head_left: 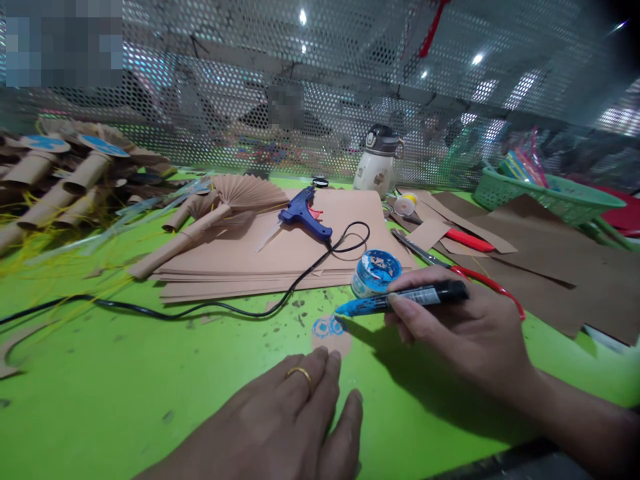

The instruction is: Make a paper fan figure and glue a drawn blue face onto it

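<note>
Single head-worn view, looking forward and down, close over green tabletop (125, 380), facing perforated screen (225, 80)

Brown disc (333, 343), lying flat, its 6 o'clock edge partly covered; two blue rings (322, 327), each around a smaller blue mark, occupy the upper half at 11 and 1 o'clock. Black-barrelled pen (425, 295), white-labelled, held nearly level at the disc's 2 o'clock; its blue-coated front end points toward 9 o'clock, contact indeterminable.

Disc (332, 340) is lt brn w/ blue rings (321, 327), marker (423, 295) blk/blue.
</note>
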Demonstrator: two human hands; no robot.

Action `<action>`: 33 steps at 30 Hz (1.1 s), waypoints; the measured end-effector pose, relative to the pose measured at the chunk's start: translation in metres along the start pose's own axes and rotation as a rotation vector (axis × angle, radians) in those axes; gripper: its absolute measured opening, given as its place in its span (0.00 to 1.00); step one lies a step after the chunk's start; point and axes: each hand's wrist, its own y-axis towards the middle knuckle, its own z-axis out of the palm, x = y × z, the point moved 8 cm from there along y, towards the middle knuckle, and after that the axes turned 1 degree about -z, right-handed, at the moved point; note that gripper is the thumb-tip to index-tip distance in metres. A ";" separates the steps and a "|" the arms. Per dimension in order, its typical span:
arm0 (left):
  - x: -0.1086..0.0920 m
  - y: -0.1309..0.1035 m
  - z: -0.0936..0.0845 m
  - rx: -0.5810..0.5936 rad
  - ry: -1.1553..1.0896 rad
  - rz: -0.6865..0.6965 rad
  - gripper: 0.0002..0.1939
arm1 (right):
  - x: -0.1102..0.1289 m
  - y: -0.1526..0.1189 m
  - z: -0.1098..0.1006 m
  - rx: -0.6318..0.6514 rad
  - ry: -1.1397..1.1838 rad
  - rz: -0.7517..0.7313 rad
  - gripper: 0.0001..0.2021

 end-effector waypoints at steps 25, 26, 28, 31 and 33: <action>0.004 0.002 0.000 0.025 -0.049 -0.019 0.12 | 0.006 0.002 0.002 0.029 -0.061 -0.009 0.02; 0.005 0.003 0.001 0.031 -0.053 -0.027 0.12 | 0.007 0.002 0.002 0.029 -0.048 -0.009 0.02; 0.005 0.003 0.002 0.033 -0.057 -0.028 0.12 | 0.008 0.002 0.004 0.055 -0.030 -0.017 0.01; 0.005 0.002 0.002 0.033 -0.065 -0.024 0.12 | 0.007 0.002 0.003 0.047 -0.086 -0.032 0.01; 0.006 0.001 0.002 0.044 -0.076 -0.021 0.13 | 0.007 0.002 0.000 0.008 -0.096 -0.039 0.01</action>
